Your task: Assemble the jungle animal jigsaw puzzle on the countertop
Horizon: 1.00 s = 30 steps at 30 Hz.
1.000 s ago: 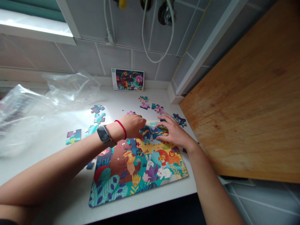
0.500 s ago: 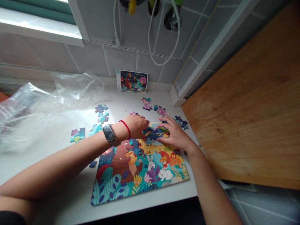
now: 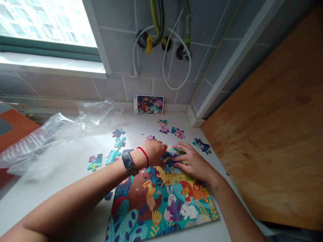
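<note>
A partly assembled jigsaw puzzle point(image 3: 151, 205), with rabbits, lions and a bear in bright colours, lies on the white counter. My left hand point(image 3: 154, 153) is bent over its upper part, fingers closed at a dark blue puzzle piece point(image 3: 168, 160); the fingertips are partly hidden. It wears a watch and a red cord at the wrist. Opposite it, my right hand point(image 3: 193, 161) rests on the puzzle's upper right with fingers spread, their tips touching pieces beside the dark blue one.
Loose puzzle pieces point(image 3: 119, 143) lie left of the puzzle, and dark pieces point(image 3: 202, 145) lie at the right. A picture card point(image 3: 148, 105) leans on the tiled wall. Clear plastic bags point(image 3: 65, 131) spread over the left side. A wooden panel point(image 3: 272, 134) bounds the right.
The camera view has tilted up, so the counter and puzzle sit lower and more window shows. Both hands stay at the same part of the puzzle, with little finger movement.
</note>
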Motion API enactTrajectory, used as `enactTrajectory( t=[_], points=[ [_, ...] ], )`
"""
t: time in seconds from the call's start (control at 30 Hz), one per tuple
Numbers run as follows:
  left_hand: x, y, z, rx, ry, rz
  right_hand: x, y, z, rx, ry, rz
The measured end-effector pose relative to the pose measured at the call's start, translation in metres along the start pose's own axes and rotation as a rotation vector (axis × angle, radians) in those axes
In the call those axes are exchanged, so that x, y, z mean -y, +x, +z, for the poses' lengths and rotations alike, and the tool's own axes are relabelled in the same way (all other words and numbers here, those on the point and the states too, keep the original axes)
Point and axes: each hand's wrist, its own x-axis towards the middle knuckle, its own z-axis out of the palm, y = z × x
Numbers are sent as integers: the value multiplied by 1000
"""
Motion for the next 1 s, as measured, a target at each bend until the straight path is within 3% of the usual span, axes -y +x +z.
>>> enactTrajectory(
  t=[0.8,0.9,1.0],
  points=[
    [-4,-1,-3,32,-46,-53,13,-1,-3,41,-126,-51],
    [0,-2,-5,48,-64,-49,11,0,-4,-11,-41,-37],
    [9,-2,-9,73,-96,-48,8,1,-9,-141,19,10]
  ],
)
